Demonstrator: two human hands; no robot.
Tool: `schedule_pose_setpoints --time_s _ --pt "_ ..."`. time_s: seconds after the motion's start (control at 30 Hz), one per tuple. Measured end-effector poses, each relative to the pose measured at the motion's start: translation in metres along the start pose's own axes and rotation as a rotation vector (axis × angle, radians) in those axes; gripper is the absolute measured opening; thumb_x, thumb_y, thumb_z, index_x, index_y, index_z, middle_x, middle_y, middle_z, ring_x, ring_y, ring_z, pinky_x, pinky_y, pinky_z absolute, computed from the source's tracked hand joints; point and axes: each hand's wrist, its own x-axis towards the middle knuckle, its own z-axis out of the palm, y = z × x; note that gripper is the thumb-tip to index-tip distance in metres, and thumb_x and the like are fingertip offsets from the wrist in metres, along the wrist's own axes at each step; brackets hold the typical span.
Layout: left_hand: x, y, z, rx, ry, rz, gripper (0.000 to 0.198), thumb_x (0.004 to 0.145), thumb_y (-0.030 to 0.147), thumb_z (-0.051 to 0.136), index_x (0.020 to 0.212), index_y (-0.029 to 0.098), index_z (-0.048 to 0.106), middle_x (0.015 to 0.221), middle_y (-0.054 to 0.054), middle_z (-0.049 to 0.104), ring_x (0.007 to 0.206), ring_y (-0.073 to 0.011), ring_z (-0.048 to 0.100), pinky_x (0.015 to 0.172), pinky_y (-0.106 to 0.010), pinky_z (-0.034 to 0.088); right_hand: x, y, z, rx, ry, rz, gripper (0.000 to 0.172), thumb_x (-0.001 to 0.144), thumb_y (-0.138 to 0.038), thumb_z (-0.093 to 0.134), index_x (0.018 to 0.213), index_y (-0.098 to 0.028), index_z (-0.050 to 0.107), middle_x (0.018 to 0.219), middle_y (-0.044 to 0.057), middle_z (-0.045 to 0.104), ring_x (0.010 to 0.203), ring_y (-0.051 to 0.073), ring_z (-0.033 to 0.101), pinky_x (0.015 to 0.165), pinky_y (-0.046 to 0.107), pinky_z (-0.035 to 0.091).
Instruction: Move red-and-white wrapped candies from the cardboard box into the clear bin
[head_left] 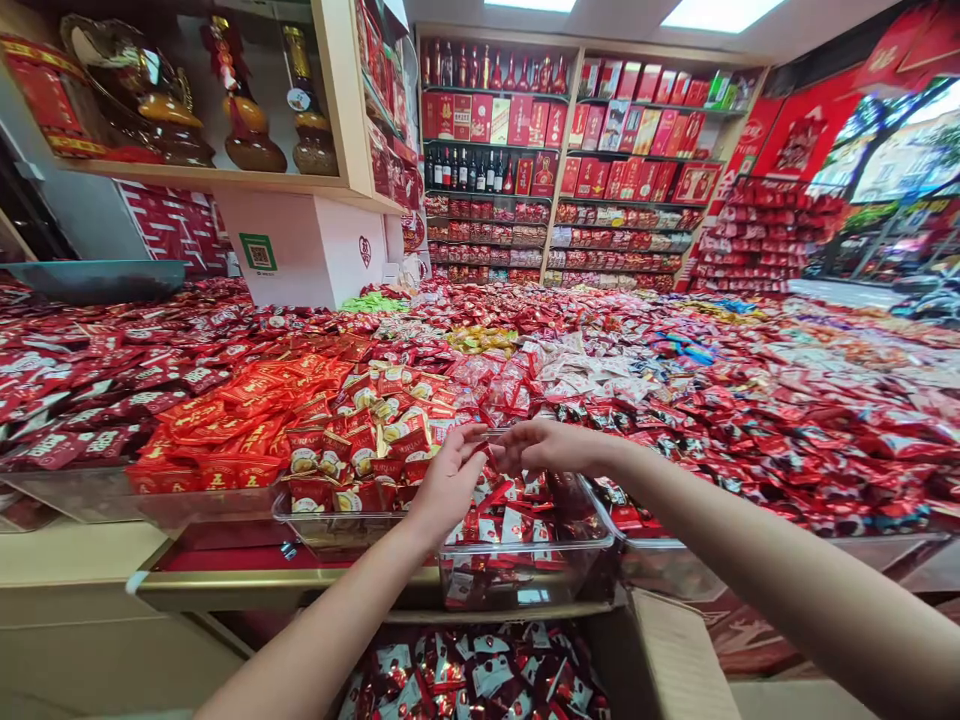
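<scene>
Both my hands reach over a clear plastic bin (525,575) filled with red-and-white wrapped candies (517,520) at the front of a big candy counter. My left hand (448,480) hovers over the bin's left side with fingers curled upward, fingertips near the candies. My right hand (551,447) comes in from the right, palm down, fingers bent and pinched toward the left hand. Whether either hand holds a candy is hidden. To the left lies a pile of red-and-gold packets (352,440).
Wrapped sweets in red, orange and white cover the whole counter (675,400). A cardboard box (667,650) with more red-and-white candies sits below the front edge. Shelves of red gift boxes and bottles (570,150) line the back wall. A scale pan (97,278) stands far left.
</scene>
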Motion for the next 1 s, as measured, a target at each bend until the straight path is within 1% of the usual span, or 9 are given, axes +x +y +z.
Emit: schedule_pose_setpoints --time_s 0.07,0.13,0.3,0.43,0.5,0.6,0.7,0.83,1.0 --pt "0.001 0.0 0.0 -0.015 0.006 0.005 0.025 0.077 0.023 0.05 0.102 0.02 0.047 0.091 -0.005 0.065 0.092 -0.0181 0.06 0.084 -0.033 0.041 -0.006 0.0 0.007 0.401 0.004 -0.085 0.028 0.076 -0.024 0.053 0.102 -0.015 0.053 0.091 0.004 0.063 0.077 0.011 0.058 0.063 0.022 0.044" --pt "0.002 0.0 0.001 -0.016 0.007 0.008 0.026 0.075 0.021 0.053 0.101 0.02 0.049 0.092 -0.004 0.065 0.093 -0.0179 0.059 0.084 -0.032 0.042 -0.006 0.003 0.018 0.594 0.037 -0.128 0.033 0.069 -0.029 0.063 0.097 -0.014 0.052 0.078 0.002 0.061 0.068 0.01 0.056 0.061 0.022 0.043" --pt "0.003 -0.002 0.001 0.038 0.083 0.005 0.032 0.069 0.019 0.061 0.098 0.019 0.049 0.092 -0.004 0.061 0.089 -0.0162 0.058 0.079 -0.029 0.045 0.001 0.012 0.034 0.671 0.243 -0.13 0.048 0.059 -0.03 0.072 0.096 -0.014 0.045 0.059 -0.004 0.056 0.053 0.008 0.051 0.053 0.022 0.04" --pt "0.004 -0.004 0.001 0.093 0.134 -0.037 0.034 0.07 0.02 0.059 0.101 0.018 0.046 0.081 -0.001 0.058 0.073 -0.0135 0.059 0.064 -0.026 0.048 -0.002 0.018 0.024 0.392 0.412 0.005 0.031 0.072 -0.026 0.06 0.095 -0.016 0.041 0.06 -0.005 0.056 0.051 0.007 0.051 0.047 0.017 0.038" --pt "0.004 -0.003 0.001 0.136 0.155 -0.044 0.032 0.071 0.021 0.057 0.101 0.018 0.046 0.081 -0.001 0.055 0.067 -0.0113 0.057 0.06 -0.024 0.046 -0.002 0.021 0.016 0.077 0.378 0.173 0.019 0.079 -0.026 0.051 0.093 -0.015 0.045 0.07 0.0 0.061 0.057 0.007 0.054 0.049 0.016 0.04" --pt "0.003 -0.002 0.001 0.209 0.14 -0.045 0.024 0.069 0.019 0.057 0.093 0.016 0.052 0.085 -0.002 0.056 0.069 -0.0113 0.055 0.06 -0.023 0.044 0.006 0.025 0.009 -0.271 0.279 0.368 0.014 0.08 -0.022 0.048 0.088 -0.012 0.054 0.078 0.006 0.064 0.064 0.011 0.059 0.051 0.016 0.042" --pt "0.001 0.0 0.001 0.28 0.08 -0.05 0.015 0.069 0.02 0.056 0.083 0.015 0.057 0.072 0.0 0.057 0.062 -0.0115 0.053 0.057 -0.023 0.042 0.023 0.027 0.01 -0.404 0.212 0.446 0.014 0.071 -0.013 0.054 0.082 -0.011 0.061 0.076 0.009 0.065 0.068 0.016 0.061 0.054 0.019 0.043" --pt "-0.002 0.004 0.002 0.373 0.035 -0.04 0.012 0.069 0.021 0.055 0.079 0.016 0.06 0.061 0.003 0.055 0.056 -0.0115 0.05 0.054 -0.022 0.039 0.05 0.03 0.02 -0.565 0.099 0.511 0.026 0.06 -0.007 0.06 0.085 -0.012 0.065 0.079 0.009 0.067 0.074 0.022 0.061 0.058 0.023 0.046" --pt "-0.004 0.006 0.002 0.45 -0.004 -0.029 0.013 0.071 0.022 0.053 0.079 0.017 0.061 0.063 0.002 0.057 0.055 -0.012 0.049 0.053 -0.023 0.038 0.061 0.044 0.033 -0.642 0.04 0.51 0.023 0.063 -0.012 0.061 0.086 -0.009 0.066 0.08 0.012 0.067 0.071 0.022 0.063 0.058 0.025 0.047"
